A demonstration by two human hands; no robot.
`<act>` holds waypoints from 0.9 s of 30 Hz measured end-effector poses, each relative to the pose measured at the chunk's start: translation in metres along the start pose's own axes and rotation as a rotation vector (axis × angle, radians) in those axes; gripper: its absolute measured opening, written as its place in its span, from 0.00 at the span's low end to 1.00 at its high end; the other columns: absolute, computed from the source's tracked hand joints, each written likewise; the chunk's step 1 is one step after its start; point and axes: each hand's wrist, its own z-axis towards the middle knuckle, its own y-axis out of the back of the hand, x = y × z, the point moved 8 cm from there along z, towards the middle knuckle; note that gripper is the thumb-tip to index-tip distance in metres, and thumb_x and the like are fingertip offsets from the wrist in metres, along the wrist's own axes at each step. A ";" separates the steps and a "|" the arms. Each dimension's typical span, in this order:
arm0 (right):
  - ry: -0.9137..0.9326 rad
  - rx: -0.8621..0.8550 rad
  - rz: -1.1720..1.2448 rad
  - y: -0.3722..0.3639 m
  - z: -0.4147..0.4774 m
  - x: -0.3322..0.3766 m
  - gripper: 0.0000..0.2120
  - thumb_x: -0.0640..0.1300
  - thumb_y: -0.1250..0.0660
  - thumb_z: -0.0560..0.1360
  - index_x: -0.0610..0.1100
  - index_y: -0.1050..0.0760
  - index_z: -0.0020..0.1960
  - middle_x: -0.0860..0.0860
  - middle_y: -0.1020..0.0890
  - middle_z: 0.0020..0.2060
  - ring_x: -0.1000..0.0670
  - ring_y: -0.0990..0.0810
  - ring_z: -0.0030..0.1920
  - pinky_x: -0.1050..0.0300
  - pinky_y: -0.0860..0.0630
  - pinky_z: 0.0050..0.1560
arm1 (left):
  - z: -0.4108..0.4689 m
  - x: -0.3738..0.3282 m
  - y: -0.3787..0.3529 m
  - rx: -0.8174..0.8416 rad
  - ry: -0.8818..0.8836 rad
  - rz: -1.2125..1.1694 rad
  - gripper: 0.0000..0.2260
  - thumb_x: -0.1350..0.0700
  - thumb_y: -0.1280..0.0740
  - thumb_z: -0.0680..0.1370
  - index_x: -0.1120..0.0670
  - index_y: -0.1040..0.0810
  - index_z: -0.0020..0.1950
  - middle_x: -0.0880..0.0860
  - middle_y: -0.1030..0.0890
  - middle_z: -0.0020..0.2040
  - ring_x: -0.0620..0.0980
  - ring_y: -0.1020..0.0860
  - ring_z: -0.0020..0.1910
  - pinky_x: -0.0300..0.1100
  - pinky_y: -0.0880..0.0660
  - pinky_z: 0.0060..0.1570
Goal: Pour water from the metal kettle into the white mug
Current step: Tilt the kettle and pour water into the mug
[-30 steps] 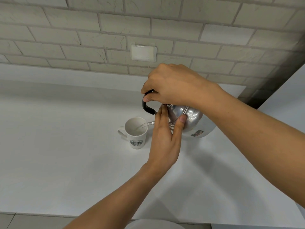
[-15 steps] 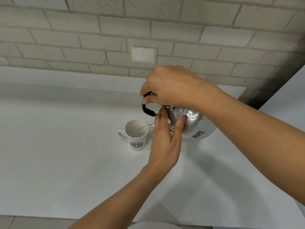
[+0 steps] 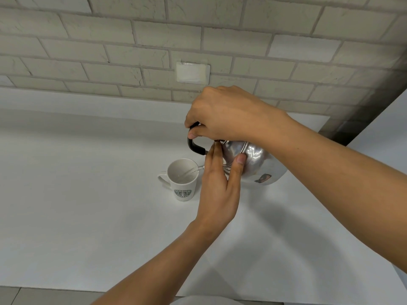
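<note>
A shiny metal kettle (image 3: 257, 164) is tilted to the left above the white counter (image 3: 88, 205). My right hand (image 3: 226, 115) is closed around its black handle (image 3: 195, 147). My left hand (image 3: 220, 183) presses flat against the kettle's lid and front, fingers extended. A thin stream of water runs from the spout into the white mug (image 3: 181, 180), which stands upright on the counter just left of the kettle. The mug has a green round logo and its handle points left. The spout is mostly hidden behind my left fingers.
A brick wall (image 3: 132, 51) with a white socket plate (image 3: 192, 72) stands behind the counter. A dark gap and another white surface (image 3: 385, 126) lie at the right. The counter's front edge (image 3: 66, 289) runs along the bottom, with floor tiles below.
The kettle and both hands hold almost the same pose. Water keeps flowing into the mug. The view has shifted very slightly.
</note>
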 end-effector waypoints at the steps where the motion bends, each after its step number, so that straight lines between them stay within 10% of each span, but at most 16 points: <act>1: 0.002 0.002 -0.003 0.000 0.001 0.001 0.14 0.58 0.34 0.80 0.54 0.18 0.61 0.49 0.18 0.56 0.40 0.18 0.52 0.51 0.27 0.41 | 0.000 0.000 0.000 0.000 0.001 -0.002 0.24 0.41 0.42 0.85 0.49 0.32 0.79 0.46 0.26 0.72 0.37 0.29 0.71 0.25 0.34 0.66; 27: 0.008 -0.032 0.042 -0.006 -0.002 0.001 0.15 0.59 0.36 0.81 0.54 0.18 0.60 0.51 0.16 0.49 0.44 0.18 0.50 0.54 0.32 0.36 | -0.002 0.012 0.006 0.028 0.024 0.017 0.29 0.36 0.42 0.83 0.49 0.35 0.81 0.46 0.28 0.74 0.43 0.29 0.74 0.50 0.28 0.71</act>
